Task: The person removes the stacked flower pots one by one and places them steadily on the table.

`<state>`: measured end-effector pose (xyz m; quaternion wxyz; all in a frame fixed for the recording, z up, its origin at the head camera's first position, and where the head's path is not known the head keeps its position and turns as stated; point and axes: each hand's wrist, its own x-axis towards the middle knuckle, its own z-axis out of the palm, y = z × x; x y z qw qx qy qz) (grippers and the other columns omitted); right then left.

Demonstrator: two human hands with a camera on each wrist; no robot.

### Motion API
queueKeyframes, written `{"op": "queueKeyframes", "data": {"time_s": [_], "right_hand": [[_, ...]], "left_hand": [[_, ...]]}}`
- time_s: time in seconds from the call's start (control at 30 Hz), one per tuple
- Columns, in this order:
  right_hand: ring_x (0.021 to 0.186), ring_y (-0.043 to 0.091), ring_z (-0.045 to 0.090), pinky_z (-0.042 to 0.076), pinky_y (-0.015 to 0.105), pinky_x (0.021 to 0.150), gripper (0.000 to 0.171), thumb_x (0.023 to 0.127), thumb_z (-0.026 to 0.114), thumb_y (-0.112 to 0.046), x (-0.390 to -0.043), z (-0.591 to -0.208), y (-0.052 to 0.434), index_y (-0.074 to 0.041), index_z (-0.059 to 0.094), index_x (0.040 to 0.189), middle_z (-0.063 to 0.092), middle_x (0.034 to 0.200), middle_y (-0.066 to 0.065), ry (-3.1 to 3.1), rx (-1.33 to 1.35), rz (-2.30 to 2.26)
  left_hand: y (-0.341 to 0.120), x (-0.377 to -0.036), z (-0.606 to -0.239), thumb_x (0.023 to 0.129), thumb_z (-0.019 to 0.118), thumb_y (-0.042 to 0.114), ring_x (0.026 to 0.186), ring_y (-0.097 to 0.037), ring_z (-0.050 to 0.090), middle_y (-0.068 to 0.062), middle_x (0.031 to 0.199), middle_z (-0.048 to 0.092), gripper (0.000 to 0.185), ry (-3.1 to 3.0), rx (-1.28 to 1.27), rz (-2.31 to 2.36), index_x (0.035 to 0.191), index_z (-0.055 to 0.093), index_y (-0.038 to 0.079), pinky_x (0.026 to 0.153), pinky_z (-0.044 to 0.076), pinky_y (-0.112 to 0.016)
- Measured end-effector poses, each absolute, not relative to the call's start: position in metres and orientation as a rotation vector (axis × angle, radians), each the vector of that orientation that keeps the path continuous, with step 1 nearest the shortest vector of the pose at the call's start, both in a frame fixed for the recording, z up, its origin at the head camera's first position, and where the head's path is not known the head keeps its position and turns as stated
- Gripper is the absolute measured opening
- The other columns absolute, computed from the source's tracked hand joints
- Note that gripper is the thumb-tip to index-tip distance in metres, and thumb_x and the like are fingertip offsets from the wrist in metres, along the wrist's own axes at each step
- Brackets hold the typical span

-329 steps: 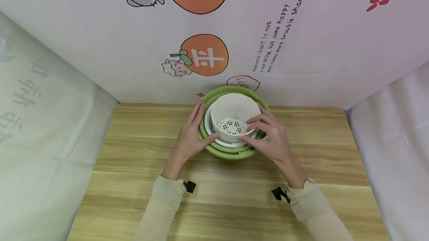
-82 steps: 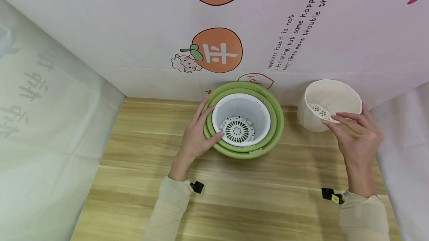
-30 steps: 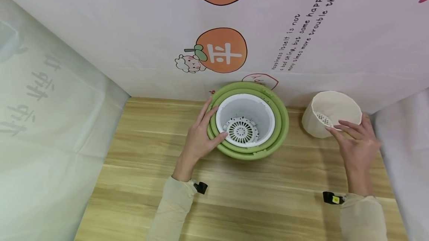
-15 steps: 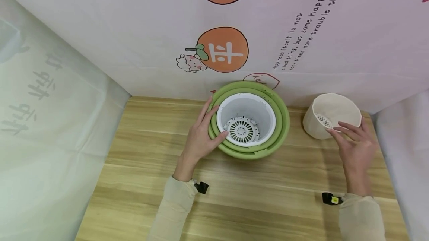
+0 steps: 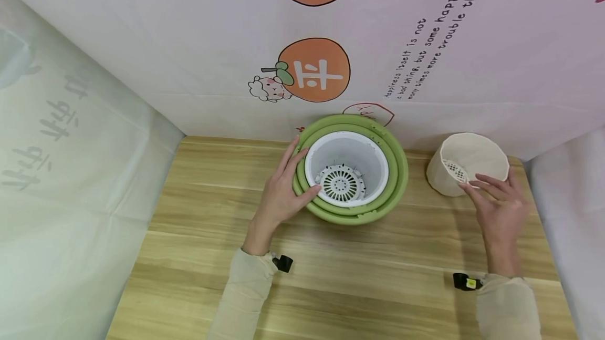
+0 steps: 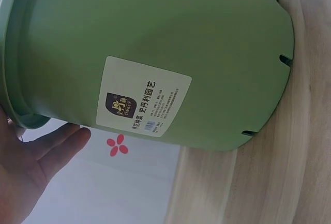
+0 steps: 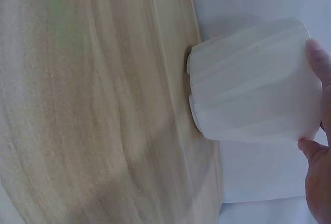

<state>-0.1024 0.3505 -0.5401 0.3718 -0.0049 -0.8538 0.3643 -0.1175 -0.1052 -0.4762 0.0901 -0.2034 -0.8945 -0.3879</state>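
Note:
Two nested green pots point(image 5: 397, 185) stand at the back middle of the wooden table point(image 5: 331, 277), with a white pot point(image 5: 346, 153) with a slotted bottom inside them. My left hand point(image 5: 288, 185) lies against their left side, fingers straight, thumb on the white rim. In the left wrist view the green pot point(image 6: 155, 53) with its label fills the frame, and my left hand point(image 6: 31, 167) shows open below it. A cream ribbed pot point(image 5: 465, 158) stands at the back right. My right hand point(image 5: 477, 185) holds its near rim. The right wrist view shows the cream pot point(image 7: 253, 84) on the table with my right hand point(image 7: 315, 182) at its rim.
Printed cloth walls point(image 5: 425, 56) close in the table at the back and on both sides. The cream pot stands close to the right wall point(image 5: 567, 182). Bare wood lies in front of the pots and to the left point(image 5: 212, 193).
The cream pot came out of the white pot and went to the back right in my right hand. Over the last second it sank a little onto the table. My left hand stayed put.

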Motion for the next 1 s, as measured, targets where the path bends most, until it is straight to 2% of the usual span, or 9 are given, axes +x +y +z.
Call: {"op": "queueKeyframes", "data": {"time_s": [0.23, 0.47, 0.6, 0.7, 0.77, 0.83, 0.93, 1.0], "right_hand": [[0.115, 0.033, 0.064, 0.032, 0.044, 0.116, 0.017, 0.064, 0.09, 0.006, -0.1005, -0.5421, 0.3507, 0.006, 0.077, 0.076, 0.071, 0.085, 0.027, -2.15, -0.044, 0.965], [0.107, 0.048, 0.064, 0.031, 0.042, 0.116, 0.023, 0.061, 0.09, 0.008, -0.1007, -0.5415, 0.3493, 0.007, 0.076, 0.08, 0.071, 0.085, 0.027, -2.157, -0.038, 0.961], [0.108, 0.05, 0.062, 0.031, 0.044, 0.116, 0.026, 0.061, 0.09, 0.008, -0.1009, -0.542, 0.3496, 0.008, 0.076, 0.084, 0.071, 0.087, 0.027, -2.183, -0.021, 0.931], [0.11, 0.019, 0.066, 0.03, 0.045, 0.116, 0.027, 0.062, 0.089, 0.006, -0.1014, -0.5421, 0.3481, 0.008, 0.076, 0.086, 0.072, 0.089, 0.027, -2.186, -0.007, 0.909], [0.109, 0.014, 0.066, 0.03, 0.045, 0.117, 0.028, 0.064, 0.089, 0.004, -0.1013, -0.5427, 0.3484, 0.007, 0.076, 0.089, 0.072, 0.093, 0.026, -2.205, -0.003, 0.885], [0.115, 0.013, 0.063, 0.03, 0.044, 0.117, 0.03, 0.066, 0.089, 0.0, -0.1003, -0.5434, 0.3491, 0.006, 0.076, 0.092, 0.071, 0.099, 0.026, -2.227, -0.01, 0.872], [0.128, 0.042, 0.052, 0.03, 0.043, 0.117, 0.037, 0.069, 0.089, -0.009, -0.0978, -0.5445, 0.3515, 0.004, 0.076, 0.101, 0.069, 0.11, 0.025, -2.277, -0.032, 0.857], [0.134, 0.042, 0.044, 0.03, 0.042, 0.116, 0.041, 0.07, 0.089, -0.013, -0.0971, -0.5445, 0.3513, 0.002, 0.075, 0.105, 0.068, 0.115, 0.025, -2.278, -0.056, 0.873]], "left_hand": [[-0.1077, -0.1194, -0.4745, 0.084, 0.064, 0.053, 0.141, -0.028, 0.04, 0.001, 0.167, 0.012, 0.083, -2.692, -0.608, -1.137, 0.151, 0.039, 0.011, 0.07, 0.056, -0.04], [-0.1083, -0.12, -0.475, 0.084, 0.065, 0.053, 0.141, -0.028, 0.039, 0.001, 0.167, 0.013, 0.083, -2.692, -0.598, -1.142, 0.151, 0.039, 0.012, 0.074, 0.056, -0.042], [-0.1079, -0.1193, -0.4752, 0.084, 0.062, 0.055, 0.139, -0.029, 0.042, 0.004, 0.167, 0.011, 0.083, -2.698, -0.584, -1.138, 0.151, 0.039, 0.012, 0.073, 0.055, -0.039], [-0.1073, -0.1185, -0.4754, 0.085, 0.062, 0.055, 0.137, -0.03, 0.044, 0.005, 0.167, 0.011, 0.083, -2.695, -0.572, -1.141, 0.151, 0.039, 0.011, 0.069, 0.055, -0.036], [-0.107, -0.1181, -0.4761, 0.085, 0.064, 0.053, 0.136, -0.031, 0.046, 0.005, 0.167, 0.011, 0.082, -2.688, -0.564, -1.146, 0.151, 0.04, 0.01, 0.068, 0.054, -0.036], [-0.1068, -0.1175, -0.4765, 0.085, 0.066, 0.05, 0.133, -0.031, 0.048, 0.004, 0.166, 0.013, 0.082, -2.679, -0.556, -1.151, 0.151, 0.04, 0.01, 0.069, 0.055, -0.037], [-0.1067, -0.1165, -0.477, 0.084, 0.069, 0.046, 0.13, -0.032, 0.051, 0.001, 0.166, 0.014, 0.081, -2.669, -0.55, -1.156, 0.151, 0.04, 0.01, 0.071, 0.055, -0.038], [-0.1067, -0.1155, -0.4768, 0.084, 0.07, 0.043, 0.127, -0.033, 0.053, 0.001, 0.166, 0.014, 0.081, -2.665, -0.542, -1.163, 0.151, 0.04, 0.009, 0.07, 0.055, -0.039]]}}
